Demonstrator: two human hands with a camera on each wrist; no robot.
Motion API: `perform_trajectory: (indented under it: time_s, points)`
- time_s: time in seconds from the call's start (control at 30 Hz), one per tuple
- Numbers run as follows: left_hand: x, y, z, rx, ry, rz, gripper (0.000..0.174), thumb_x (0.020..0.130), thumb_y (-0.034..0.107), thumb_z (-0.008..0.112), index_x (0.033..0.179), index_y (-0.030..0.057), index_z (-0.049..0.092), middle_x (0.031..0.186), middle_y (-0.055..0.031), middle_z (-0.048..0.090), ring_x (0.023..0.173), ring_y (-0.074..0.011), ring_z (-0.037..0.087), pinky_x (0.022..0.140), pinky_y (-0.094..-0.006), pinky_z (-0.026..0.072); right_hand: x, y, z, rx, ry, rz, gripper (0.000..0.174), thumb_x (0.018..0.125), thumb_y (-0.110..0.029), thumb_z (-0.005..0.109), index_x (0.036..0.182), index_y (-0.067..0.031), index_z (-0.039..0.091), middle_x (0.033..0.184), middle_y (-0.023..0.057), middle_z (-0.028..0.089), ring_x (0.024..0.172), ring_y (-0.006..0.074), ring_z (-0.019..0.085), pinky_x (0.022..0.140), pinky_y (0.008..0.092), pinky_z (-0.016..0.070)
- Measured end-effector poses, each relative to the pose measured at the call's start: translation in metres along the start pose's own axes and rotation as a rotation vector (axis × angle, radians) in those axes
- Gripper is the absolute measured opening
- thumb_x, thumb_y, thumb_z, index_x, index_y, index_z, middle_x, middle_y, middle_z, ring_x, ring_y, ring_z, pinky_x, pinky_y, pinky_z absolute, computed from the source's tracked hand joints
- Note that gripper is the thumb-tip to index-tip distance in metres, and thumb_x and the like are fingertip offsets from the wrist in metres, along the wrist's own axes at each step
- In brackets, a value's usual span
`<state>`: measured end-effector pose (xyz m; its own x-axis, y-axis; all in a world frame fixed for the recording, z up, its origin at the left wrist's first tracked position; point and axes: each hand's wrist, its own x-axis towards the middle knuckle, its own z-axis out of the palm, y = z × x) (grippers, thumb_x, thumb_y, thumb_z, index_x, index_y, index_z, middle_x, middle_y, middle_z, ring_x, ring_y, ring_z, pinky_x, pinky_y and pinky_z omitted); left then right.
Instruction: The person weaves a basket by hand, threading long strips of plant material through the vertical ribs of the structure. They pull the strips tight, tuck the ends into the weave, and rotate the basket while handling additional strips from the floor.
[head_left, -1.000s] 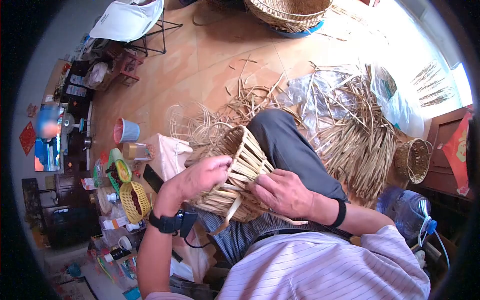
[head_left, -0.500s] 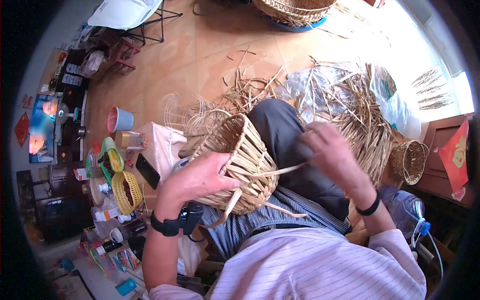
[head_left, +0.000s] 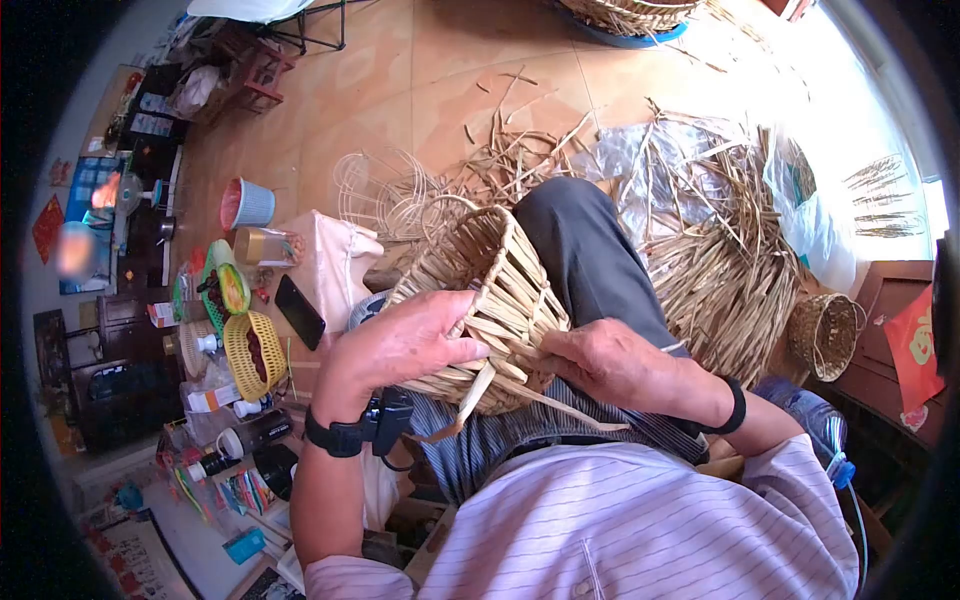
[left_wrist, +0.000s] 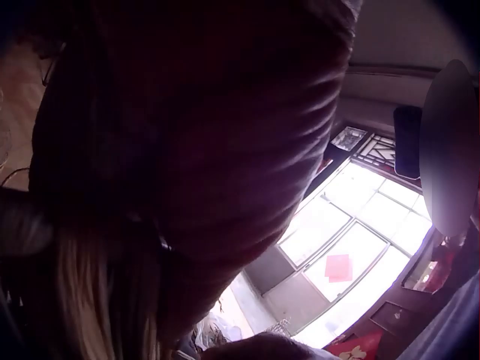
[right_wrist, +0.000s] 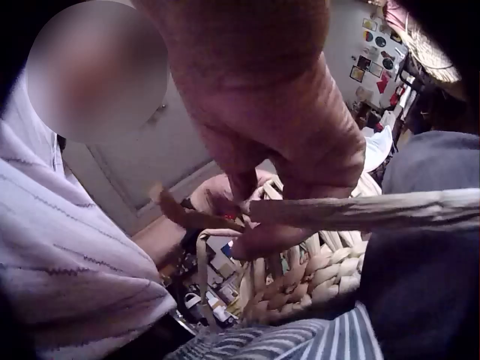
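A small woven straw basket (head_left: pixel 520 285) lies tilted in the person's lap, its mouth facing away. The left hand (head_left: pixel 410 340) grips its near left side, thumb on the outer weave. In the left wrist view this hand is mostly a dark shape beside pale straw (left_wrist: pixel 82 292). At the basket's right side, the right hand (head_left: pixel 610 362) pinches a flat straw strand (right_wrist: pixel 360 210), which runs out past its fingers in the right wrist view. Another loose strand end (head_left: pixel 475 390) hangs from the near side of the basket.
A large pile of dry straw (head_left: pixel 725 290) spreads over the floor at right, beside a small basket (head_left: pixel 825 335). At left are a yellow basket (head_left: pixel 250 360), a phone (head_left: pixel 299 311) and a blue bucket (head_left: pixel 250 204). A larger basket (head_left: pixel 630 15) stands at the far end.
The right hand was at the basket a second ago, swung out to the right half a second ago, and is now back against its side. The left hand keeps its grip.
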<state>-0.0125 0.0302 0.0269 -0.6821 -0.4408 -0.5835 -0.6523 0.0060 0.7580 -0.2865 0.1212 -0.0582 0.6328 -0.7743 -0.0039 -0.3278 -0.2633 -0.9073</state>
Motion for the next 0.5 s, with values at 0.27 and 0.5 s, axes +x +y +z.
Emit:
perform_trajectory:
  time_s: [0.27,0.5]
  points:
    - [0.005,-0.009,0.0,-0.045,-0.011,0.015,0.039,0.1,0.018,0.072,0.133,-0.002,0.067,0.113,-0.0186,0.078,0.101,-0.0273,0.073,0.096,-0.0407,0.0554,-0.033,0.073,-0.065,-0.653,0.134,-0.182,0.02,0.082,-0.011,0.067,0.102,-0.0116,0.063,0.08,0.0059,0.06,0.073,0.027,0.072,0.06,0.0416,0.0572]
    - [0.007,-0.001,-0.003,0.011,-0.005,-0.014,0.038,0.101,0.024,0.074,0.128,-0.0019,0.069,0.109,-0.0214,0.078,0.098,-0.0284,0.075,0.092,-0.0421,0.0562,-0.024,0.112,-0.082,-0.618,0.107,-0.161,0.015,0.087,-0.008,0.068,0.102,-0.0118,0.065,0.084,0.0076,0.067,0.076,0.0319,0.073,0.063,0.0429,0.0562]
